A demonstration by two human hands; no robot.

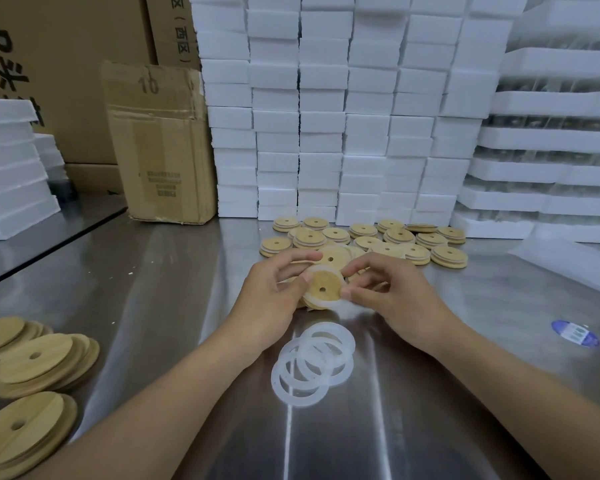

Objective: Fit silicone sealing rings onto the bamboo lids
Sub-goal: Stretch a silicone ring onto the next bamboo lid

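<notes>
A round bamboo lid (324,287) with a small centre hole is held tilted above the steel table, a translucent silicone ring around its edge. My left hand (278,296) grips its left side, thumb on the face. My right hand (392,296) pinches the ring at the lid's right edge. A loose pile of several white silicone rings (312,363) lies on the table just in front of my hands. Several bamboo lids (364,240) are spread behind my hands.
Stacks of bamboo lids (32,368) sit at the near left. White foam boxes (343,109) form a wall at the back, with a cardboard box (160,143) to their left. A blue oval sticker (575,333) lies on the steel table (174,289) at right.
</notes>
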